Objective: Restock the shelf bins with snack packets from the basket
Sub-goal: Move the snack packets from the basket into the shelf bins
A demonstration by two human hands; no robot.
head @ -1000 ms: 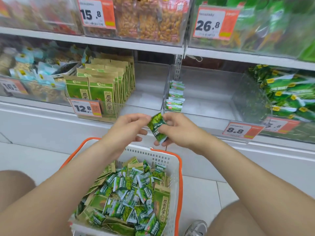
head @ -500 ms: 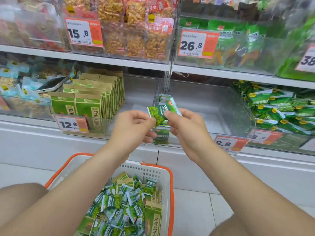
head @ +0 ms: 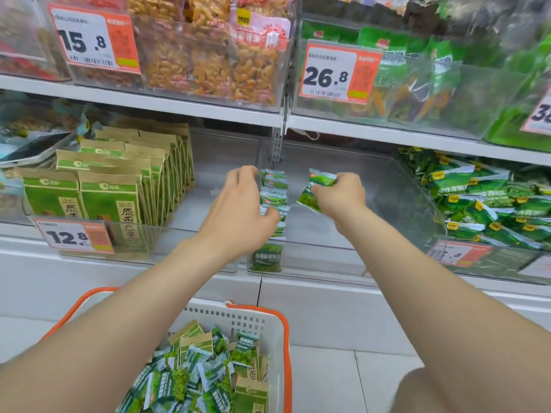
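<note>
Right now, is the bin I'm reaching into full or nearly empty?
Nearly empty: the bin holds one row of packets by its left wall; the remaining floor is bare.

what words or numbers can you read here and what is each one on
"15.8": upper left price tag.
"26.8": upper right price tag.
"12.8": lower left price tag.
"原": large character on the front kraft bags.
".8": lower right price tag; first digit blurred.
"3": edge price tag, cut off at right.
Small print on tags and green packets: too blurred to read.
</note>
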